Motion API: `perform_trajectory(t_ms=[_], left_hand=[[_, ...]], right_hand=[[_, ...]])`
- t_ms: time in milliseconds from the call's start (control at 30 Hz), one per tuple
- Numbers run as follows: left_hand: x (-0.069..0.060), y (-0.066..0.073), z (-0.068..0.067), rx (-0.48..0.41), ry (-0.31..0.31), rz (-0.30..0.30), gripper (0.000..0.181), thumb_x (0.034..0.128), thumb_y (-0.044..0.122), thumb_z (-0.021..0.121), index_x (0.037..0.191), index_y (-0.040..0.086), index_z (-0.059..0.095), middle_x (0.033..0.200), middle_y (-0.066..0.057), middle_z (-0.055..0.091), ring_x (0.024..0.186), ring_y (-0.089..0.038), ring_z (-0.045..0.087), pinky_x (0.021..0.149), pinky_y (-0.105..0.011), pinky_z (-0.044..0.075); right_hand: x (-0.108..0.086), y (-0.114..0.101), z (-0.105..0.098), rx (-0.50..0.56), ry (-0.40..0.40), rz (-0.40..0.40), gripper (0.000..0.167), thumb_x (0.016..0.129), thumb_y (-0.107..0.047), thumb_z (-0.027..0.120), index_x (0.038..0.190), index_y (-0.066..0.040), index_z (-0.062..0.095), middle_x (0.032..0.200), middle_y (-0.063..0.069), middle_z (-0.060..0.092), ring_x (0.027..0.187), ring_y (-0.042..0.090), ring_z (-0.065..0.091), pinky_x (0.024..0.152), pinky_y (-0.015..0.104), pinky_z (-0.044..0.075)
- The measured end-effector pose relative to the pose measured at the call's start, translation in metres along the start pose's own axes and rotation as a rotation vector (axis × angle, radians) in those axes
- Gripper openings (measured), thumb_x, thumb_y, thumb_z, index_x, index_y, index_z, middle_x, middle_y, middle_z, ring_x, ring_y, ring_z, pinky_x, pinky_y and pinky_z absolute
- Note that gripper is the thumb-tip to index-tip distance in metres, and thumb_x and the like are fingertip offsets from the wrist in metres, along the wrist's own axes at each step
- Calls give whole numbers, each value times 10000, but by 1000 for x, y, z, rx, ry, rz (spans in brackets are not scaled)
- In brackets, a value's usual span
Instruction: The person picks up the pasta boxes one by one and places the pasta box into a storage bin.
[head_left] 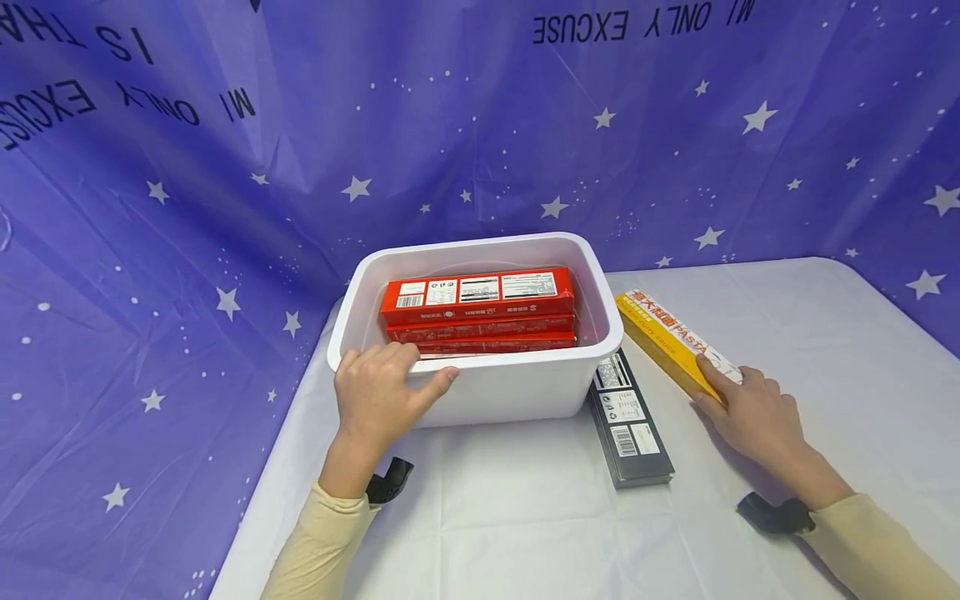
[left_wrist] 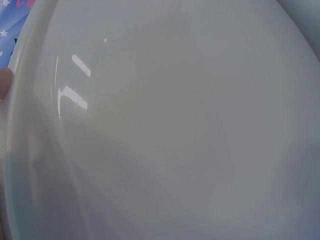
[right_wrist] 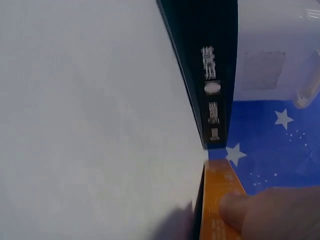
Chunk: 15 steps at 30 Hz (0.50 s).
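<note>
A white plastic bin [head_left: 495,387] stands on the table with several red boxes [head_left: 480,298] stacked inside. My left hand [head_left: 382,396] grips its front rim near the left corner, fingers over the edge and thumb along the outside. The bin's smooth wall [left_wrist: 175,120] fills most of the left wrist view. On the right, my right hand [head_left: 757,412] holds the near end of a yellow and white pasta box [head_left: 671,337], which slants away toward the bin. In the right wrist view, the thumb [right_wrist: 235,212] presses on the box's orange side.
A dark grey box [head_left: 630,421] lies on the table between the bin's right side and the pasta box. The white tablecloth [head_left: 517,533] covers the table. A purple curtain [head_left: 465,125] with white stars hangs behind and to the left.
</note>
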<state>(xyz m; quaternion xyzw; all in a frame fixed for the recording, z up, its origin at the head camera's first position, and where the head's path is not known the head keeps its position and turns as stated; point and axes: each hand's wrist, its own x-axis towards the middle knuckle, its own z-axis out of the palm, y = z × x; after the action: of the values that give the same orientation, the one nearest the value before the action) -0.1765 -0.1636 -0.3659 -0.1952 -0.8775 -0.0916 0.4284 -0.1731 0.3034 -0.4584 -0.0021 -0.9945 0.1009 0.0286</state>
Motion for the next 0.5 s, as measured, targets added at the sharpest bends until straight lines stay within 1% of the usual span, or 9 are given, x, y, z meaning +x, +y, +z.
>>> perform_trajectory(t_ms=[100, 200, 400, 500], left_hand=[[0, 0, 0, -2, 0, 1, 803, 972, 781, 256, 621, 100, 496, 522, -44, 515, 460, -267, 475, 516, -356, 266], [0, 1, 0, -3, 2, 1, 801, 972, 781, 256, 624, 100, 494, 523, -42, 510, 461, -268, 476, 519, -358, 268], [1, 0, 0, 2, 6, 0, 803, 971, 783, 256, 621, 100, 493, 523, -43, 509, 465, -274, 487, 517, -365, 276], [0, 0, 0, 4, 7, 0, 803, 971, 783, 255, 617, 101, 490, 521, -44, 509, 466, -273, 492, 515, -364, 276]], right_hand=[[0, 3, -5, -8, 7, -21, 699, 993, -436, 591, 1586, -173, 330, 1329, 485, 419, 1107, 676, 482, 774, 698, 417], [0, 4, -15, -15, 31, -56, 683, 998, -447, 586, 1579, -174, 352, 1296, 492, 452, 1064, 676, 514, 720, 676, 434], [3, 2, -38, -42, 64, -104, 646, 1004, -398, 595, 1567, -166, 377, 1261, 496, 473, 996, 667, 543, 661, 657, 457], [7, 1, -52, -60, 64, -132, 631, 1009, -381, 593, 1560, -156, 386, 1248, 491, 482, 962, 658, 552, 626, 637, 465]])
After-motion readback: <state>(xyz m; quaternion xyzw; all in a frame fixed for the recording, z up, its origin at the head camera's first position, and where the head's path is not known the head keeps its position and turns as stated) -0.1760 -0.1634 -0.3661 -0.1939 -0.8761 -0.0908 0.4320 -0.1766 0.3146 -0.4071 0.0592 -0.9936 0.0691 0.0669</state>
